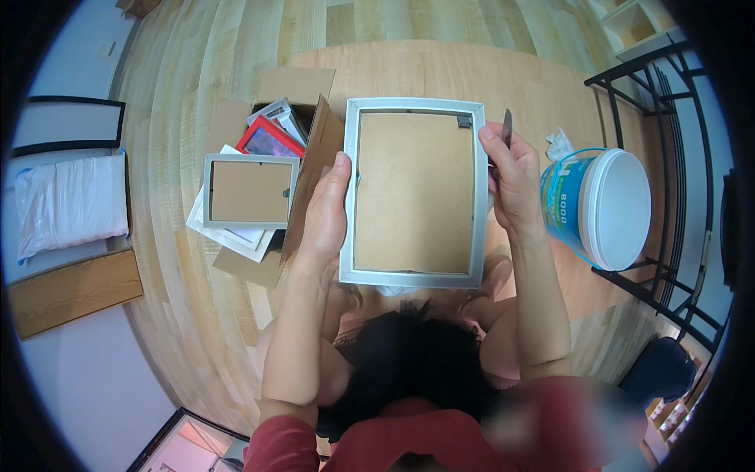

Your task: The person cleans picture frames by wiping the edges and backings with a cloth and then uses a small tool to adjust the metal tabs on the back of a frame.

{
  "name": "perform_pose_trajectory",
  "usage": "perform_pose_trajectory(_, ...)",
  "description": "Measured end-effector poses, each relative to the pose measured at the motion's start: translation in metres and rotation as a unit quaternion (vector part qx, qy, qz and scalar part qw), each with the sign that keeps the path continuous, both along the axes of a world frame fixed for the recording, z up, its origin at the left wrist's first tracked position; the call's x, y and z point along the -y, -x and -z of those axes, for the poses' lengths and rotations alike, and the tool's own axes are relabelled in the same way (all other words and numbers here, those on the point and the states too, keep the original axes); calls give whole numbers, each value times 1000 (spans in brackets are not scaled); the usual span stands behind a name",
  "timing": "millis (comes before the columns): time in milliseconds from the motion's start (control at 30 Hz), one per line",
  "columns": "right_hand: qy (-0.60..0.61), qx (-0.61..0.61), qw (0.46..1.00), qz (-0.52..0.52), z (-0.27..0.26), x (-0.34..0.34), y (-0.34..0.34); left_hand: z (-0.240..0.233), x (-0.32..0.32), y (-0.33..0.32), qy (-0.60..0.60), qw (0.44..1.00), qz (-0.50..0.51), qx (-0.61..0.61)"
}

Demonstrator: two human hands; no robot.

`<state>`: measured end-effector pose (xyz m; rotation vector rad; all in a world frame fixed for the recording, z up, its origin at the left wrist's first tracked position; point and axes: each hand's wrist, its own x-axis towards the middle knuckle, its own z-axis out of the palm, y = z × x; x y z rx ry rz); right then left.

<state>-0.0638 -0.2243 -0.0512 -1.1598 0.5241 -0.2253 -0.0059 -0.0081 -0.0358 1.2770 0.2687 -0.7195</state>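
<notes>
A large picture frame (414, 192) with a silver-white rim is held up before me, its brown backing board facing the camera. My left hand (330, 212) grips its left side, thumb along the rim. At the upper right side, my right hand (514, 171) holds the frame and also a slim metal blade (507, 128), which points up past the fingers; its handle is mostly hidden. Left of my left hand, a smaller silver picture frame (250, 192) lies back up on white sheets or frames, over an open cardboard box (309, 171). A red picture frame (271, 138) leans inside the box.
A lidded plastic bucket (616, 209) stands to the right, beside a black metal rack (666, 100). Crumpled white tissue (558, 145) lies behind the bucket. My bent legs are under the large frame. A wooden board (76, 292) and a plastic-wrapped bundle (74, 203) are at the far left.
</notes>
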Motion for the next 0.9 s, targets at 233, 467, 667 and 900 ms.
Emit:
perform_pose_trajectory(233,-56,-14,998,-19,-3,1,1,4,-1,-1,-36,999,-2,5)
perform_pose_trajectory(467,-78,-69,984,-145,0,-1,5,12,-5,-4,20,999,-42,20)
perform_pose_trajectory(667,-130,-42,981,-137,1,-10,6,9,-3,-3,90,993,-71,-30)
perform_pose_trajectory(900,-170,-27,979,-113,-5,-21,4,17,1,-3,161,981,-86,-68)
